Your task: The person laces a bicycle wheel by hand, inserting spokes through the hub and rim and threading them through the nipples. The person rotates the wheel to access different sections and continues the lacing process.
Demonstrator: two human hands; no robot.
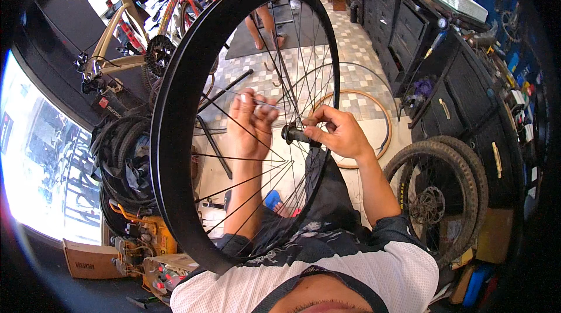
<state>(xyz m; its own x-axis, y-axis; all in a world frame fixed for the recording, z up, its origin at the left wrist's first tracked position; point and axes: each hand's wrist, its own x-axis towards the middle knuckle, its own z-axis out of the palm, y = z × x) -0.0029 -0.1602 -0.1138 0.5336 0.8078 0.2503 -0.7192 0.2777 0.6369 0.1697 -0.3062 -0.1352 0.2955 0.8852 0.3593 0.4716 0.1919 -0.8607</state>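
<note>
A black deep-rimmed bicycle wheel stands upright in front of me, tilted, its lower edge against my body. Thin dark spokes run from part of the rim to the black hub in the middle. My left hand is behind the spokes, left of the hub, its fingertips closed on a thin spoke; the fingers are slightly blurred. On the hub's right side, my right hand pinches with thumb and forefinger at the hub, the thumb along its barrel.
Bicycles and a tan frame stand at far left, above a heap of black tyres. Knobbly-tyred wheels lean at right beside black drawers. A tan-rimmed hoop lies on the floor. Another person's legs stand ahead.
</note>
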